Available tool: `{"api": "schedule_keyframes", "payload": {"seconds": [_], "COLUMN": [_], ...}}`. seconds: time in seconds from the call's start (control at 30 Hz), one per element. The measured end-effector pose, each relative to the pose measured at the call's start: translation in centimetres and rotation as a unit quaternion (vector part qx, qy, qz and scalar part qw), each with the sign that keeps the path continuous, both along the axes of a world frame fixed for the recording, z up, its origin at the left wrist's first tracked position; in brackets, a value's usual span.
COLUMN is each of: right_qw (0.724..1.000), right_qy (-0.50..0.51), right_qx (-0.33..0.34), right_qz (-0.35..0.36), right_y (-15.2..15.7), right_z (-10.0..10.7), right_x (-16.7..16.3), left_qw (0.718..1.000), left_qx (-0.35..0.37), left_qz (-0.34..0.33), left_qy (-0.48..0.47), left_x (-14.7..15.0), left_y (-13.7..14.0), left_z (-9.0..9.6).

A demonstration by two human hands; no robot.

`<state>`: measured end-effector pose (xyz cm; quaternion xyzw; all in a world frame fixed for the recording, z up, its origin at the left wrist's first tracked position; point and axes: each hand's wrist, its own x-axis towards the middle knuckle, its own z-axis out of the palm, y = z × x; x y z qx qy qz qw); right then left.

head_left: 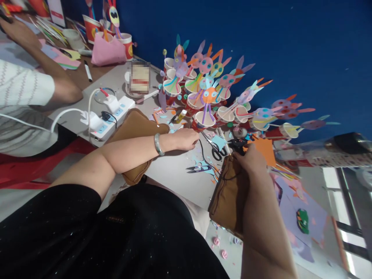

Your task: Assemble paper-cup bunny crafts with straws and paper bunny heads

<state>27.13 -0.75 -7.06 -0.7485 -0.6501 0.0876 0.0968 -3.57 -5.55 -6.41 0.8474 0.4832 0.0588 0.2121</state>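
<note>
My left hand (186, 139) is closed, knuckles up, just in front of the nearest paper cup (204, 119). What its fingers hold, if anything, is hidden. My right hand (252, 157) curls at the far end of a brown padded piece (229, 193), beside a dark object (238, 145) that I cannot make out. Between my hands lie black-handled scissors (216, 152), a light blue paper piece (219, 142) and thread snips (199, 169). A thin black cord runs past them. Another brown piece (129, 126) lies beneath my left forearm.
Paper cups with colourful rabbit-like paper figures (209, 94) crowd the back along a blue wall (285, 46). A white power strip (113, 118) with plugged cords lies left. Another person's arm (31, 50) reaches in there. Orange paper (264, 151) and a clear container (328, 153) are right.
</note>
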Motion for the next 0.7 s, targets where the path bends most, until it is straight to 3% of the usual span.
{"api": "schedule_keyframes", "payload": {"seconds": [0.23,0.5,0.7], "right_qw": [0.993,0.995,0.998], "right_qy": [-0.09,-0.074,-0.004], "right_qx": [-0.071,-0.037,0.044], "right_qz": [-0.009,-0.048,-0.045], "right_y": [-1.5,-3.6,-6.3], "right_z": [2.3,5.0,5.5], "right_x": [-1.9,-1.0,-0.5], "left_qw": [1.0,1.0,1.0], "left_qx": [0.0,-0.006,-0.007], "left_qz": [0.003,0.008,0.014], "left_qy": [-0.006,-0.005,0.0], "left_x": [-0.3,-0.3,-0.3], "left_y": [0.0,-0.1,0.0], "left_z": [0.3,0.6,0.3]}}
